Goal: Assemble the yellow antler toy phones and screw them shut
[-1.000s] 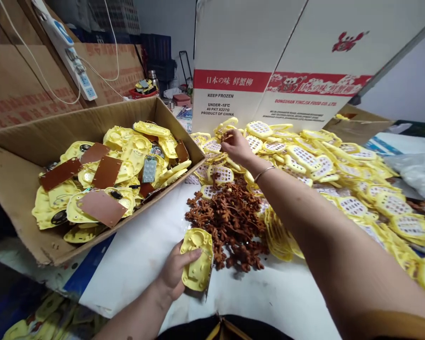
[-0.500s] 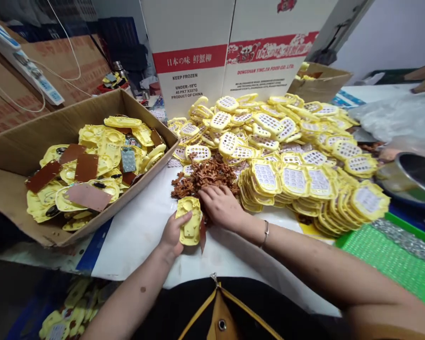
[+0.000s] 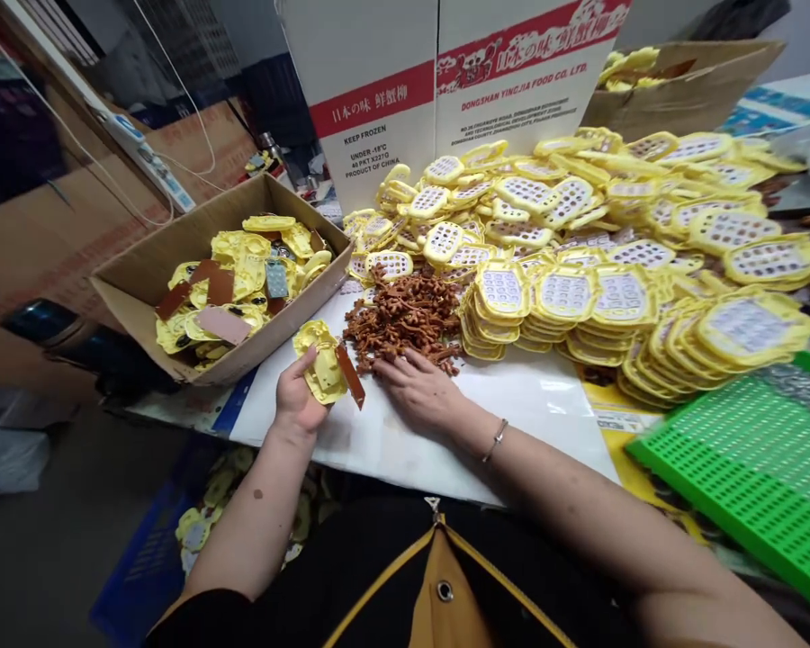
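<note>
Yellow plastic shell is held upright by the left hand, its thumb clamped over the inner face and the other fingers mostly hidden behind, just left of the brown pieces. A reddish-brown board juts out at the shell's right side. The right hand lies palm down on the table, its fingers stretched forward and close together, the tips at the near edge of the brown pieces; whether they pinch one, I cannot tell. A thin bracelet circles that wrist. To the left, an open cardboard box holds more yellow shells with boards among them. Right of the brown pieces stand neat stacks of yellow frames, with a loose heap of yellow panels spread on their far side. Behind the heap rises a white carton with red bands, and at the near right sits a green perforated tray, beside the rightmost stack
</note>
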Available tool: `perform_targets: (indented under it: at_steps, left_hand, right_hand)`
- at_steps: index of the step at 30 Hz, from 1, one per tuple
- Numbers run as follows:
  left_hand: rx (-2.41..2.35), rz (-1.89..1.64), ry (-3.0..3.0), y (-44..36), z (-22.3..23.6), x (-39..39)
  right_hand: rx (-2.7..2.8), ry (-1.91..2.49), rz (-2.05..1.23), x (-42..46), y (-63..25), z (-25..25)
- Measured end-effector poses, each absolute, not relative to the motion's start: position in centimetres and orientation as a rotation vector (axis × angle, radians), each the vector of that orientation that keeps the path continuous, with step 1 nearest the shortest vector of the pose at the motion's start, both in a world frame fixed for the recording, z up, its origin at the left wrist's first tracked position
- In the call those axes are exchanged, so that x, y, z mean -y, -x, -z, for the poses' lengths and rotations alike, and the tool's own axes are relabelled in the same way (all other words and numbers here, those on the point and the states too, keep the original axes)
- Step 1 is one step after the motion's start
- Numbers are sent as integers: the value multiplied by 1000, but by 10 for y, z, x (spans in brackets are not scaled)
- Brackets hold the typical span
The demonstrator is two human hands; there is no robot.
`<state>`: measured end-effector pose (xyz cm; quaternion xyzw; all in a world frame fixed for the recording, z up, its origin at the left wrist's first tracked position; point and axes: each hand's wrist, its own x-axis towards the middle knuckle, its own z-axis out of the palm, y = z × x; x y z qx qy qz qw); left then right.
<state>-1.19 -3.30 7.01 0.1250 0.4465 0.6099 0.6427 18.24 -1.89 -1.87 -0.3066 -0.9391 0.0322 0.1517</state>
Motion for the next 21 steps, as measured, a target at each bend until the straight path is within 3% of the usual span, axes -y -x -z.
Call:
perform_targets:
  at_steps: [4,9,11,21]
  left_hand:
    - [-1018,-1292,-361,-11,-82,51]
    - [-976,-1128,-419,-48,-82,63]
    - [-941,-1071,-442,-58,-77,63]
    - [-696,-981,-514,-72,-46,70]
  right_hand:
    - [2308,1019,-397,22,-193,0]
    - [1242,838,-1707,55,-212,-16]
    - [997,724,-1955,68,-218,-10]
    - [754,764,-1656,83,-245,16]
